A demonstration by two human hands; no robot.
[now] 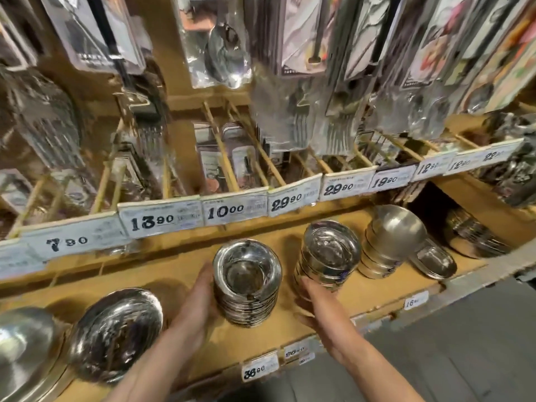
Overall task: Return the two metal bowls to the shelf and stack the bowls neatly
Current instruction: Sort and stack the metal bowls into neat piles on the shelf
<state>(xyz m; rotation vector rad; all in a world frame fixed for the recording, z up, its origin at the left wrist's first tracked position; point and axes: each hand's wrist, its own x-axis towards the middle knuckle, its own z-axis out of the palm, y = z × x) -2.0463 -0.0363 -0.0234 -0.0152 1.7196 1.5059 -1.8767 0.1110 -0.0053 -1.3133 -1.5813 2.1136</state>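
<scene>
Reaching in from the near edge, the left hand point(200, 297) lies flat against the left side of a stack of metal bowls point(247, 281) on the wooden shelf point(185, 265), fingers spread along the stack's wall and not curled round it. The right hand point(311, 297) cups the near base of a second stack of bowls point(327, 253), just right of the first; its fingers seem to wrap the lowest bowls, though blur hides how tightly they grip. Both stacks stand upright, rims up, close together but apart, about midway across the shelf. Farther right stands a third stack point(388, 242), whose top bowl is tilted toward the far side, and a small oval metal dish point(433, 262) lies just beside it on the right. A dark stack of dishes point(475, 236) sits at the far right under the upper shelf. To the left, a wide shiny bowl point(116, 333) leans at an angle, and a larger matte bowl point(24, 346) sits at the left edge. Price tags point(161, 219) line the upper shelf's front lip, reading 13.90 and 10.00 above the hands, with packaged utensils point(226, 53) hanging higher.
</scene>
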